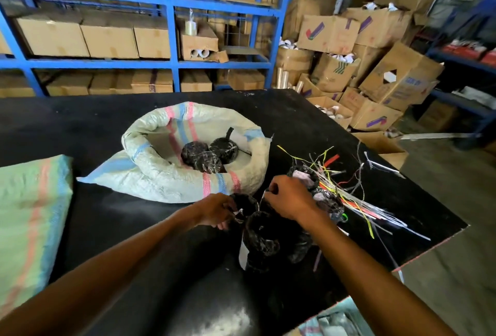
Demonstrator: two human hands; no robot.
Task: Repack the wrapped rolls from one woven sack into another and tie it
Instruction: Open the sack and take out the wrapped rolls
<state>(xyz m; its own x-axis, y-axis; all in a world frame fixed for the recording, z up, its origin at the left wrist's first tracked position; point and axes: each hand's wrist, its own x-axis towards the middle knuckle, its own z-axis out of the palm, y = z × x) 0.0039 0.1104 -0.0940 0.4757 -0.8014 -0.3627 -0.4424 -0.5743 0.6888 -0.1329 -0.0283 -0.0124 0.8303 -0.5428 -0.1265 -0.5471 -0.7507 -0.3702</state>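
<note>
Both forearms reached forward over the black table (107, 214), the hands meeting near its middle. The left hand (214, 210) was curled with its fingers pinching the wrapping of a black wrapped roll (243, 205); the right hand (288, 198), knuckles up, had its fingers drawn together and appeared to pinch a thin pale strand at the same bundle. Just what the right fingertips held was hard to make out, since black plastic blended into the black table. More wrapped rolls (261, 239) lay directly below the hands, and others (326, 201) sat partly hidden behind the right wrist. Beyond the hands an open woven sack (166, 174), its mouth rolled down, held three wrapped rolls (208, 154). A second woven sack (29, 217) lay at the left, cut off by the frame edge. A tangle of coloured strings (346, 188) spread to the right of the hands. Behind the table stood blue shelving (171, 26) stacked with cardboard boxes (110, 40), and a heap of opened boxes (375, 67) filled the right corner.
</note>
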